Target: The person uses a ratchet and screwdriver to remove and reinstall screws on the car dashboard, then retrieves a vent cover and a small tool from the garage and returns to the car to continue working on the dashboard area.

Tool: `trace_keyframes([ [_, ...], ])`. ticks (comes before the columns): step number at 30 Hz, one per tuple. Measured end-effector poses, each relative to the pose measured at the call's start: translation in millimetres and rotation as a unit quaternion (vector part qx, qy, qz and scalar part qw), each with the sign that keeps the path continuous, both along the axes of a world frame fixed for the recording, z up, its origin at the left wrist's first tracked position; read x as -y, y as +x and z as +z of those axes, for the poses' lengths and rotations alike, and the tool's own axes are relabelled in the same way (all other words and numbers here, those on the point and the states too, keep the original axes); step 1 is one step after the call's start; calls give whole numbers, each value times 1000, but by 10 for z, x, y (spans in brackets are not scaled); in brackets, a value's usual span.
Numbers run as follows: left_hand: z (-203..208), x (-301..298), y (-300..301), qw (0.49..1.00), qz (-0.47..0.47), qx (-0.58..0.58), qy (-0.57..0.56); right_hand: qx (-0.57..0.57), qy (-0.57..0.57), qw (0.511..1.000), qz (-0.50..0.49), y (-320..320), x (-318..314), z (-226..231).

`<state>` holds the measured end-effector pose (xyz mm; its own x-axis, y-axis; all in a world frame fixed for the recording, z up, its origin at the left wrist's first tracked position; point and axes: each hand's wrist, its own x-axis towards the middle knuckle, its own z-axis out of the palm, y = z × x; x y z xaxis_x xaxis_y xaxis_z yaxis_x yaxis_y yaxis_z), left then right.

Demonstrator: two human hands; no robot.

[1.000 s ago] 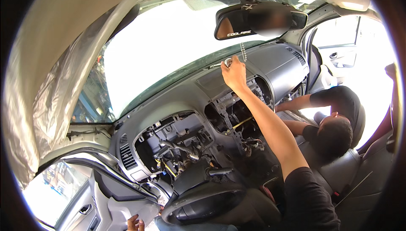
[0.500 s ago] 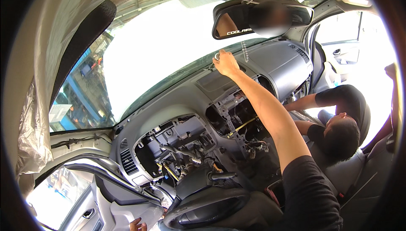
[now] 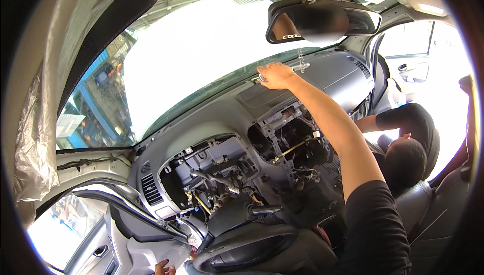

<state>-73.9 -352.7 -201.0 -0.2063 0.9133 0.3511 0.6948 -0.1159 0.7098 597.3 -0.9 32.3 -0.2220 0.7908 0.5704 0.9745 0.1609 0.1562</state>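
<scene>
Moved since the frame half a second ago: right hand, turned flatter at the windscreen edge of the dashboard, with the bright shaft of a silver tool now showing on its right side. From the left: side vent still fitted. Near the lower edge, left hand, cut by the frame; fingertips half curled, a little apart, palm out of sight, so cannot tell whether holding anything. Next, instrument opening: gauges absent, loose wiring exposed; judged done. Below it, steering wheel and column cover still in place. Then centre opening: bare metal frame, yellow bar slanting across; trim removal judged done here too. Above it, right hand over the dashboard top, fingers wrapped around the silver tool; exact tool type, and contact with any fastener, too small to tell. Dashboard shell still seated below the windscreen across its visible width, right section included; judged the main part left. Far right, co-worker in dark sleeves, bent low on the passenger side; hands hidden, progress there impossible to tell.
</scene>
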Motion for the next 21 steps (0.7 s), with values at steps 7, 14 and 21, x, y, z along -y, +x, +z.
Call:
trace_keyframes([
  [7, 9, -2, 37, 1000, 13, -3, -8, -269, 36, 959, -79, -100, -269, -10],
  [14, 27, -26, 82, 1000, 11, 1, -12, -504, 79, 851, -128, 17, -437, -182],
  [21, 97, -77, 141, 1000, 2, 10, -25, -405, 68, 906, -96, -103, -312, -207],
])
